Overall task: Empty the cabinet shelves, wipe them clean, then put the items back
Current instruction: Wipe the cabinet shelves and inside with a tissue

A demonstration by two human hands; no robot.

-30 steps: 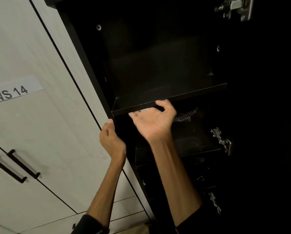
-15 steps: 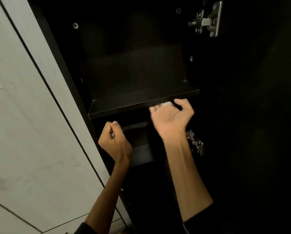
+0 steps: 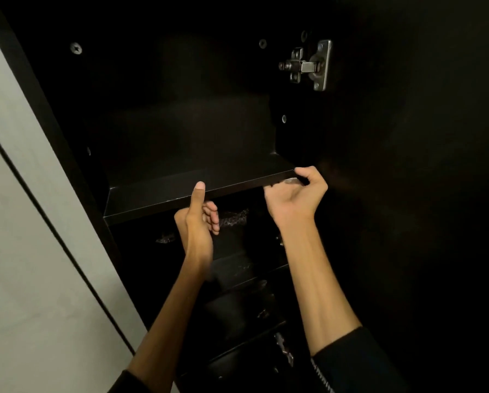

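The black cabinet is open in front of me, and its upper shelf (image 3: 158,194) carries nothing that I can see. My left hand (image 3: 198,222) is just below the shelf's front edge, with the thumb raised against that edge and the fingers curled in on nothing. At the right end of the same edge, my right hand (image 3: 294,199) pinches a small pale piece (image 3: 290,181) between thumb and fingers. I cannot tell whether the piece is cloth or paper. Dark shiny items (image 3: 233,218) lie on the shelf below, mostly hidden in shadow.
A metal hinge (image 3: 308,66) sits high on the right cabinet wall, and another hinge (image 3: 284,348) sits lower down. The dark open door (image 3: 422,194) fills the right side. A pale closed cabinet front (image 3: 25,251) lies to the left. Further black shelves step down below my forearms.
My right hand slid right along the shelf's front edge to its right end. My left hand left the cabinet's side edge, came under the shelf and raised its thumb. My view shifted right.
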